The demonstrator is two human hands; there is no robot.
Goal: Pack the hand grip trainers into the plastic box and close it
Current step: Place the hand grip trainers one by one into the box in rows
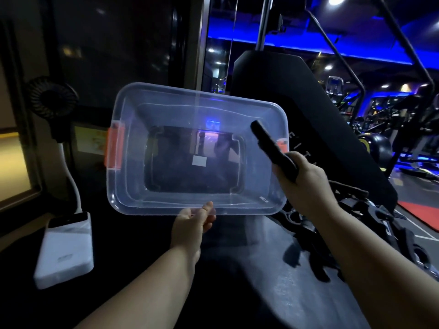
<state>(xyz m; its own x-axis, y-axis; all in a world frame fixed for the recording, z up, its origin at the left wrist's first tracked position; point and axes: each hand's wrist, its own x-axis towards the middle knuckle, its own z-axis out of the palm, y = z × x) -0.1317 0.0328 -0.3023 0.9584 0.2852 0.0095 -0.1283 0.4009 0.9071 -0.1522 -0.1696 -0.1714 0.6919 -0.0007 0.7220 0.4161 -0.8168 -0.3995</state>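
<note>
A clear plastic box [133,186] with orange latches is tilted up toward me, its open side facing the camera and nothing inside it. My left hand [192,222] holds the box by its near rim, thumb over the edge. My right hand [301,179] grips a black hand grip trainer [268,143] whose handle points up-left over the box's right end. More black grip trainers [370,224] lie in a heap at the right, beside my right forearm.
A white power bank [66,248] lies at the left with a white cable running up to a small black fan [51,98]. A black padded gym seat back [308,103] stands behind the box. Gym machines fill the far right.
</note>
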